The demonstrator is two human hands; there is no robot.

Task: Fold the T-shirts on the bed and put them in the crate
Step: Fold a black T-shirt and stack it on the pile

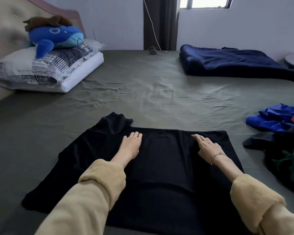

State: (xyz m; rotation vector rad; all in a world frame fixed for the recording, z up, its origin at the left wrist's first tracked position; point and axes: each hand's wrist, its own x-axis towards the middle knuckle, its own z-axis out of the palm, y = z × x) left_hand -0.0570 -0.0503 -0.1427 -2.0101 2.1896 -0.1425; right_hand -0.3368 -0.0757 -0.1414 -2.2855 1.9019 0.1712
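In the head view, a black T-shirt [159, 160] is spread flat on the green sheet of the bed [143, 85], at the near edge, and it serves here as the landmark. 2 hands are laid on it: the left hand [130, 145] rests palm down near its far edge, just right of the sleeve that sticks out toward the pillows, and the right hand [206, 145] rests palm down toward its far right corner. The fingers of both are held straight and flat on the cloth, with nothing gripped, most likely so that the fabric is smoothed and pinned before a fold is made. The right side of the shirt appears already turned in, since a straight edge is seen there, while the left sleeve is still spread out. To the right of the shirt, a heap of unfolded clothes [278, 129] in blue, red, green and dark cloth is left waiting. Beyond the shirt, a dark blue blanket [227, 61] lies far right and 2 stacked pillows [46, 68] with a blue plush toy [56, 37] lie far left. No crate is seen.
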